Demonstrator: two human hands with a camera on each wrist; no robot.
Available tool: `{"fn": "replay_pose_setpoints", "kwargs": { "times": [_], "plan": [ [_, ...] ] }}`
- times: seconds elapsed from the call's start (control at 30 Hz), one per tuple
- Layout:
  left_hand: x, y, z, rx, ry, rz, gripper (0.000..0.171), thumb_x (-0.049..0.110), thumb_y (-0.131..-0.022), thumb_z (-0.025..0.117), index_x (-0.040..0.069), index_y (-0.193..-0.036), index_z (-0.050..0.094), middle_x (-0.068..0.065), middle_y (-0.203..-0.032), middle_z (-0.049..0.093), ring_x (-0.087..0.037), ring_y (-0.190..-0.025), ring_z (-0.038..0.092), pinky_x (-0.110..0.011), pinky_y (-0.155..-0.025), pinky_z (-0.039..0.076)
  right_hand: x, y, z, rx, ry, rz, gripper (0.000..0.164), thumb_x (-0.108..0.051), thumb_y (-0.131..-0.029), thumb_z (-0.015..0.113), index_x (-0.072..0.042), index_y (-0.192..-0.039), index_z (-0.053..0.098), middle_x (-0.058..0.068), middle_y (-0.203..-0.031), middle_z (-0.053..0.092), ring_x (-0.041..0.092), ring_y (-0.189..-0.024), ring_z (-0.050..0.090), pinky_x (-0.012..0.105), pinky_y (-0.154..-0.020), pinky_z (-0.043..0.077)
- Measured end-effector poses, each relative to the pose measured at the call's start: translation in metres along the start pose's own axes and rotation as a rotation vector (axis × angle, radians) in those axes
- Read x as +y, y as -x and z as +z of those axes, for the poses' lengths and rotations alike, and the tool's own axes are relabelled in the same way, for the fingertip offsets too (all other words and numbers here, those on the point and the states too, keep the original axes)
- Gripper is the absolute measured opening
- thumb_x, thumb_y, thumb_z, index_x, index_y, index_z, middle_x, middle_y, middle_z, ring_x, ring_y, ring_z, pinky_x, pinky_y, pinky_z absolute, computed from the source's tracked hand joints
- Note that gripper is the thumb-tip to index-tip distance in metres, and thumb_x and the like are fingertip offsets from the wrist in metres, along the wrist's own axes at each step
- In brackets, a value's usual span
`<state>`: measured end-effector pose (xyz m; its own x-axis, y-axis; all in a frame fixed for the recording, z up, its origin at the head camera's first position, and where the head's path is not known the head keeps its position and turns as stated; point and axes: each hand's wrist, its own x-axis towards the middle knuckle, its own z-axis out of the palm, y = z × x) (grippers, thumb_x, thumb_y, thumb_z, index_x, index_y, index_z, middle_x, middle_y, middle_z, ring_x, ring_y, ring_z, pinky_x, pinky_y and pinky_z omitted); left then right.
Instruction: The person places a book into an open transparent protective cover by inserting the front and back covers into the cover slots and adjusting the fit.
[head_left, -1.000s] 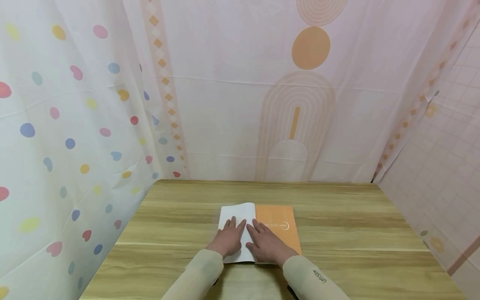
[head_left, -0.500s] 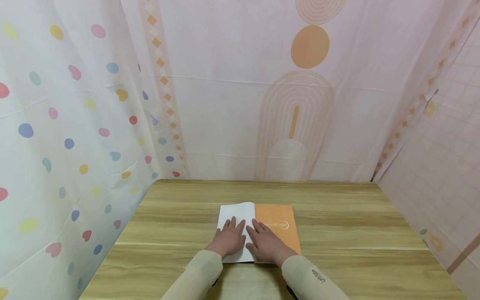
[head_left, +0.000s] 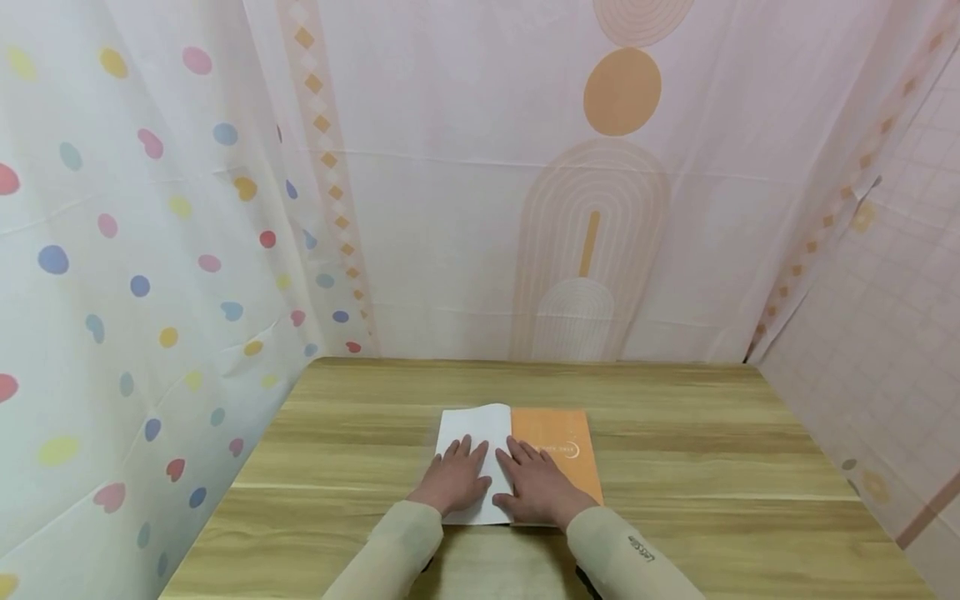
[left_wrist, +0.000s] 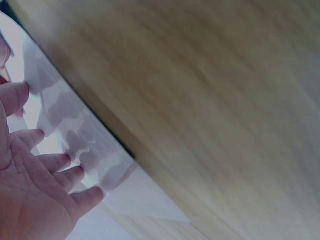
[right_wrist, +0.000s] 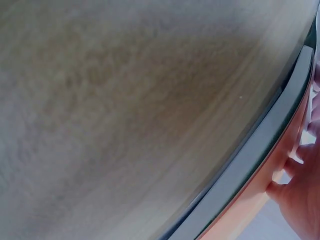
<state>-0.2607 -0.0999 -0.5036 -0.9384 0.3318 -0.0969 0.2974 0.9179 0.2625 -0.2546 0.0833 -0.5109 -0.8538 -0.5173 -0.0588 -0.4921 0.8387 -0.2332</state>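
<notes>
An open book (head_left: 472,423) lies on the wooden table, its left page white and its right page orange (head_left: 562,425) with small white print and a crescent mark. My left hand (head_left: 452,481) rests on the white page, fingers spread and pointing away from me. Beside it, my right hand (head_left: 542,485) rests on the orange page, with its fingertips and thumb reaching the fold. In the left wrist view, the fingers touch a glossy page (left_wrist: 100,135) that reflects them. The right wrist view shows the book's thick edge (right_wrist: 250,165) along the table, fingers on the orange page.
The wooden table (head_left: 675,450) extends around the book on all sides. A pale curtain with arch patterns (head_left: 450,250) hangs behind its far edge. A dotted curtain (head_left: 172,308) is on the left and a grid-patterned one (head_left: 900,333) on the right.
Both hands stay on the book and shift only slightly, ending a little farther apart at the fold. The left thumb has moved outward from the hand. The book has stayed in place.
</notes>
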Motion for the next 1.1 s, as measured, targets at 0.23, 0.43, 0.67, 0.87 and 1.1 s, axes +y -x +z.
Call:
{"fn": "replay_pose_setpoints", "kwargs": {
  "times": [0.23, 0.43, 0.67, 0.87, 1.1],
  "plan": [
    [-0.009, 0.001, -0.007, -0.007, 0.103, -0.021, 0.079, 0.043, -0.093, 0.066, -0.005, -0.148, 0.039, -0.038, -0.152, 0.025, -0.051, -0.142, 0.023, -0.062, -0.112, 0.023, 0.002, 0.003, 0.0, 0.008, 0.033, -0.033, 0.07, -0.05, -0.099, 0.05, -0.01, -0.155, 0.035, 0.017, -0.161, 0.025, 0.035, -0.145, 0.027, 0.055, -0.113, 0.026],
    [-0.01, 0.003, -0.006, -0.031, 0.149, -0.012, 0.085, 0.045, -0.092, 0.065, -0.011, -0.148, 0.034, -0.039, -0.152, 0.024, -0.052, -0.142, 0.022, -0.059, -0.113, 0.023, 0.0, 0.005, -0.001, 0.02, 0.077, -0.039, 0.069, -0.053, -0.1, 0.046, -0.011, -0.154, 0.036, 0.017, -0.16, 0.027, 0.035, -0.145, 0.029, 0.056, -0.112, 0.028],
    [-0.007, 0.006, -0.008, -0.038, 0.12, -0.005, 0.083, 0.045, -0.093, 0.063, -0.009, -0.148, 0.034, -0.037, -0.152, 0.025, -0.051, -0.142, 0.022, -0.059, -0.114, 0.022, 0.002, 0.0, 0.009, 0.042, 0.155, -0.031, 0.069, -0.056, -0.1, 0.043, -0.016, -0.156, 0.035, 0.013, -0.161, 0.026, 0.032, -0.146, 0.027, 0.055, -0.112, 0.028],
    [-0.008, 0.007, -0.004, -0.032, 0.096, -0.017, 0.08, 0.049, -0.094, 0.06, -0.005, -0.149, 0.038, -0.032, -0.154, 0.027, -0.049, -0.144, 0.02, -0.062, -0.114, 0.018, 0.003, -0.001, 0.012, 0.045, 0.169, -0.016, 0.069, -0.059, -0.099, 0.043, -0.019, -0.156, 0.035, 0.013, -0.161, 0.025, 0.033, -0.146, 0.026, 0.056, -0.112, 0.027],
    [-0.014, 0.004, 0.0, 0.0, 0.154, -0.026, 0.08, 0.046, -0.092, 0.064, -0.004, -0.149, 0.038, -0.041, -0.153, 0.017, -0.059, -0.141, 0.014, -0.064, -0.112, 0.018, -0.003, 0.005, 0.003, 0.029, 0.078, 0.005, 0.067, -0.055, -0.1, 0.044, -0.019, -0.156, 0.035, 0.018, -0.161, 0.024, 0.039, -0.147, 0.019, 0.063, -0.112, 0.02]
  ]
}}
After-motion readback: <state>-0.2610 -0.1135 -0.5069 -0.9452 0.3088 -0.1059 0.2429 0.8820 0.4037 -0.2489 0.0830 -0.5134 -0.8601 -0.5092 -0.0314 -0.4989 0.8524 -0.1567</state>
